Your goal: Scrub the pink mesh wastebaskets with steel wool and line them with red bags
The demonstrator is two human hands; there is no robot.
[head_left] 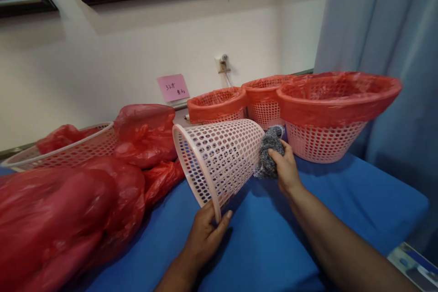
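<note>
A pale pink perforated plastic wastebasket (pixel 227 148) is tipped on its side above the blue cloth, its mouth facing left toward me. My left hand (pixel 207 232) grips its rim at the lower edge, thumb outside and the other fingers partly hidden inside. In my right hand (pixel 285 164) is a bunched grey cleaning cloth (pixel 270 153), pressed against the basket's base end. The base itself is mostly hidden behind the cloth.
Three wastebaskets lined with red bags, one small (pixel 217 112), one behind (pixel 265 114) and one large (pixel 325 141), stand at the back right. Red plastic bags (pixel 68 210) heap on the left, before another pink basket (pixel 102 146). A blue-covered table (pixel 369 200) lies beneath; a socket (pixel 223 64) is on the wall.
</note>
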